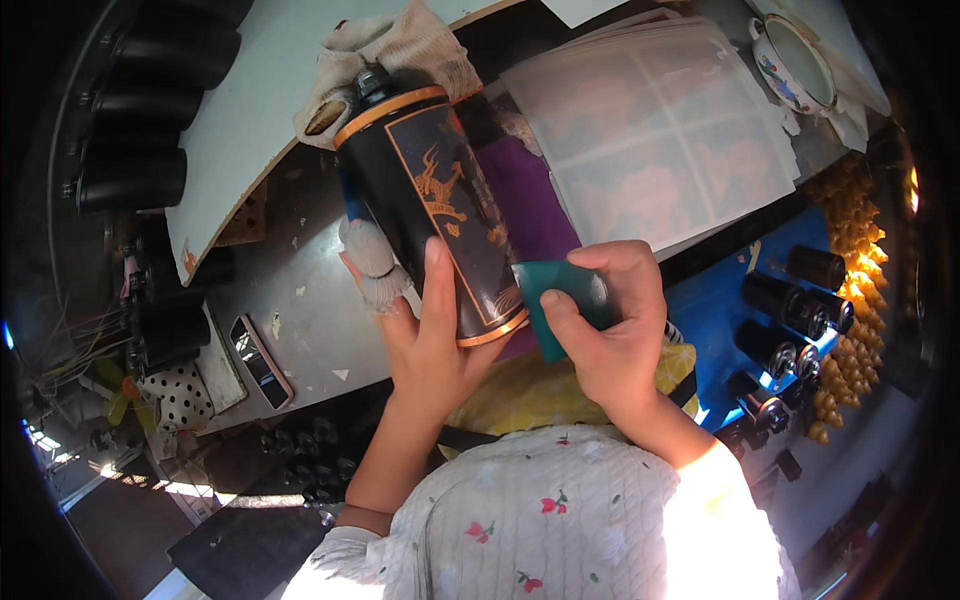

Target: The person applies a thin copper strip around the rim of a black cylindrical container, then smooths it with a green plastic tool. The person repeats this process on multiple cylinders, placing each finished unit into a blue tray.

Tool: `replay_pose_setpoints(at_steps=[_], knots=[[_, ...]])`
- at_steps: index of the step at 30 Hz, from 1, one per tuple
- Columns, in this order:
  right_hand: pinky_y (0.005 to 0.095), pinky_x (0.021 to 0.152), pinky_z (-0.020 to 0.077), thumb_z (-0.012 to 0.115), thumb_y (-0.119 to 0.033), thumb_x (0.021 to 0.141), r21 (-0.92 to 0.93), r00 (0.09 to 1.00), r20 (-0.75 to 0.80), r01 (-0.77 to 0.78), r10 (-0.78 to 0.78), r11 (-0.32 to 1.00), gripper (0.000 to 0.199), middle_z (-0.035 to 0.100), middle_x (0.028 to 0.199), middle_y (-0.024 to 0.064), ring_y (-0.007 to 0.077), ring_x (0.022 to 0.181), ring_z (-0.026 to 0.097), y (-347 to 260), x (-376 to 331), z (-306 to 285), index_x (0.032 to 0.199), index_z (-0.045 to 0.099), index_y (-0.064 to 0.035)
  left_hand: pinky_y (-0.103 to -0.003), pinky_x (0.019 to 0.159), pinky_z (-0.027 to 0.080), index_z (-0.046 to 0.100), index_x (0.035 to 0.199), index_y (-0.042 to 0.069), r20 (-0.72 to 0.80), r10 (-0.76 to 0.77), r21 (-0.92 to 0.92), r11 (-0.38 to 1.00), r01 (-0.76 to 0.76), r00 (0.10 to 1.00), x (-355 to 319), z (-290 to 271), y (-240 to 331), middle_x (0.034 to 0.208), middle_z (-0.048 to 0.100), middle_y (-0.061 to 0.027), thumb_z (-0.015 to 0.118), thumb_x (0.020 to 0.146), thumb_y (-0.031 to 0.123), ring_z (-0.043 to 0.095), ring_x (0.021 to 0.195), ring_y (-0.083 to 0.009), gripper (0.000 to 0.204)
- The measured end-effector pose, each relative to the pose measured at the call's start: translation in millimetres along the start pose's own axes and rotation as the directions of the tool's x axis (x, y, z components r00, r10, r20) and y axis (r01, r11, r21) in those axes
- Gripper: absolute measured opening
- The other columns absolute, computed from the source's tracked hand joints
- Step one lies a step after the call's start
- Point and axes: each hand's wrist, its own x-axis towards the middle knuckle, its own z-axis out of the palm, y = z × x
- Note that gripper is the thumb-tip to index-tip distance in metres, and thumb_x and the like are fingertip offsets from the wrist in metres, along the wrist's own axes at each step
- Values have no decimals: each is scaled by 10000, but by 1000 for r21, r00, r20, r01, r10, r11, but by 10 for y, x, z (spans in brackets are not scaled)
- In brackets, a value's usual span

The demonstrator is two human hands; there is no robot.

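Observation:
A black cylindrical bottle (395,205) with copper-gold bands leans away from me over the bench. Its neck end touches a bundled off-white cloth (410,50). A dark panel decal with a gold figure (437,190) covers the side facing me. My left hand (428,350) is closed round the bottle's lower part, the thumb lying along its side. Grey-white fabric (372,260) wraps one of its fingers. Between thumb and fingers, my right hand (622,335) pinches a flat green scraper (560,300). The scraper's edge is beside the lower right of the decal, and I cannot tell whether it touches.
Translucent sheets (660,130) are stacked at the far right, beside purple cloth (525,200) and an enamel mug (795,65). A phone (262,362) lies at left. Black bottles (135,180) line the left side; more lie on a blue surface (690,330) near gold-coloured pieces (860,290).

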Motion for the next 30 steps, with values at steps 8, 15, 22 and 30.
replay_pose_setpoints(at_steps=[8, 15, 22, 30], knots=[[235, 741, 502, 717, 85, 815, 7, 999, 4, -34, 34, 999, 345, 622, 947, 36, 83, 835, 625, 4, 2, -9, 1106, 568, -24, -479, 992, 452, 129, 1558, -93, 67, -175, -307, 933, 187, 982, -172, 129, -215, 1337, 578, -264, 865, 786, 261, 597, 1195, -410, 1124], [230, 750, 491, 712, 77, 821, -2, 999, -6, -40, 40, 999, 336, 618, 953, 36, 78, 832, 604, 15, 1, -9, 1105, 572, -32, -394, 951, 468, 284, 1531, -104, 7, -18, -215, 976, 19, 1000, -47, 67, -164, 1291, 604, -206, 745, 892, 280, 622, 1056, -339, 876], [240, 761, 493, 704, 78, 827, 12, 998, 4, -67, 67, 998, 321, 619, 965, 36, 77, 852, 601, 18, -23, -19, 1097, 574, -36, -444, 1094, 376, 235, 1543, -109, -30, 68, 29, 997, -67, 997, 95, -65, 24, 1377, 550, -229, 828, 813, 282, 529, 1281, -397, 1019], [243, 785, 498, 700, 84, 823, 21, 999, 35, -38, 38, 999, 331, 607, 974, 31, 80, 891, 603, -2, -26, -35, 1107, 581, -38, -412, 1106, 371, 168, 1575, -79, 66, -131, -292, 945, 145, 989, -181, 203, -299, 1475, 461, -224, 852, 788, 316, 480, 1338, -349, 1115]])
